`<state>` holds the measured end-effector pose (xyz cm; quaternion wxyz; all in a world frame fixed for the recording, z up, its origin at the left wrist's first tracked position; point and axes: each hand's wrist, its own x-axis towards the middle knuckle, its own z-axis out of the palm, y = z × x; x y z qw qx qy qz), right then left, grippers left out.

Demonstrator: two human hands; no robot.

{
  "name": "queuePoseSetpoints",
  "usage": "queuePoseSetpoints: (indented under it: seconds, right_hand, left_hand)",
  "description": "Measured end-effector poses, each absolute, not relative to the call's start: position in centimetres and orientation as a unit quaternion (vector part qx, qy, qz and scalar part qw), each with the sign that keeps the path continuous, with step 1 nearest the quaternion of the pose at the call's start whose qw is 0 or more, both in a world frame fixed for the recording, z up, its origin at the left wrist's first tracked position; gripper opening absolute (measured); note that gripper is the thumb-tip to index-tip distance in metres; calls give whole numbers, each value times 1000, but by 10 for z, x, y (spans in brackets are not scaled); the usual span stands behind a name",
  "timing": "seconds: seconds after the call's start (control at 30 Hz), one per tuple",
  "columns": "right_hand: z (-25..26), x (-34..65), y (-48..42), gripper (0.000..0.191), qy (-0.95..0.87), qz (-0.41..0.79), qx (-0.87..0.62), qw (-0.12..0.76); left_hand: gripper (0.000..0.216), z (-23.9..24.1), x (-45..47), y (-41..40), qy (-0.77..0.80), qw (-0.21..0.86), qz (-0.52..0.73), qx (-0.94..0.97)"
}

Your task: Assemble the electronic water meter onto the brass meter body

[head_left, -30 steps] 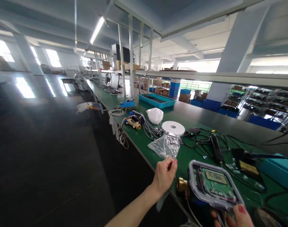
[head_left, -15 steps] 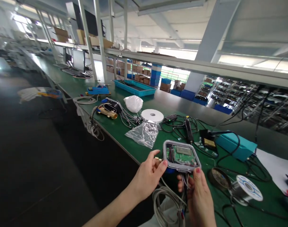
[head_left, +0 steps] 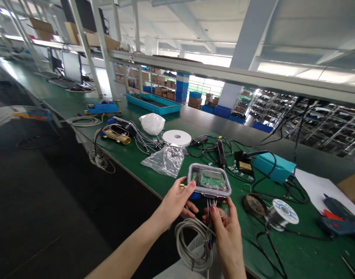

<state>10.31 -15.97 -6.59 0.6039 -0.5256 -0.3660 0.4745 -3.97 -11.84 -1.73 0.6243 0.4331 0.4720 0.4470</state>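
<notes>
A box-shaped electronic meter (head_left: 213,179) with a clear lid shows a green circuit board and a small grey display. My left hand (head_left: 175,199) grips its left end, thumb on the lid's edge, beside a brass fitting (head_left: 182,186). Below the meter's front edge, my right hand (head_left: 227,226) is closed around the grey cables (head_left: 212,202) that come out of it, with one finger up against the casing. A coil of grey cable (head_left: 191,245) hangs under both hands. Part of the right hand's fingers is hidden behind the cables.
Past the meter lie a clear plastic bag (head_left: 165,159), a white disc-like reel (head_left: 177,137) and a black handheld tool (head_left: 221,153). To the right are a teal soldering station (head_left: 274,166), a solder spool (head_left: 283,213), a round tin (head_left: 255,205) and a glue gun (head_left: 340,219).
My view has turned right, so the bench has shifted left. My right thumb has left the meter's corner and now lies on the cables. The left hand still holds the meter.
</notes>
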Motion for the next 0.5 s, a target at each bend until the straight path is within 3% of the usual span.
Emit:
queuePoseSetpoints:
  seconds: [0.27, 0.5]
  right_hand:
    - [-73, 102, -169, 74, -403, 407, -551, 607]
    - [-83, 108, -167, 70, -422, 402, -542, 605]
  left_hand:
    - [41, -16, -39, -115, 475, 624, 451, 426]
    - [47, -14, -37, -112, 499, 614, 439, 426]
